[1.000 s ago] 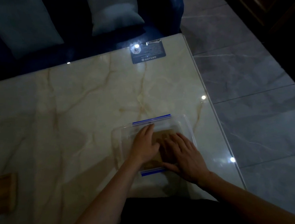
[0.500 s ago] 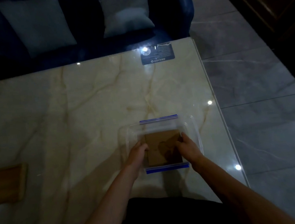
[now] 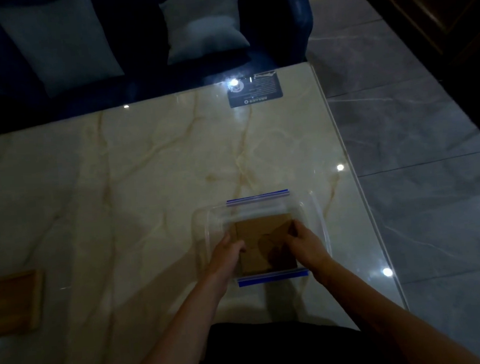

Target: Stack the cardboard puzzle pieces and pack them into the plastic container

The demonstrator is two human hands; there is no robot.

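A clear plastic container (image 3: 312, 205) with blue strips on its far and near rims sits on the marble table near its front right corner. Inside it lies a brown stack of cardboard puzzle pieces (image 3: 262, 237). My left hand (image 3: 227, 250) curls around the stack's left edge. My right hand (image 3: 305, 241) grips the stack's right edge. Both hands are inside the container. The light is dim, and the fingertips are partly hidden by the stack.
A wooden board (image 3: 10, 303) lies at the table's left edge. A dark card (image 3: 254, 90) with a bright reflection sits at the far right corner. Behind the table (image 3: 118, 177) stands a dark sofa with two cushions (image 3: 203, 24). Grey tiled floor (image 3: 416, 139) runs along the right.
A second ago both hands lay flat on top of the stack. They have since slid apart to its left and right edges, uncovering the cardboard's top.
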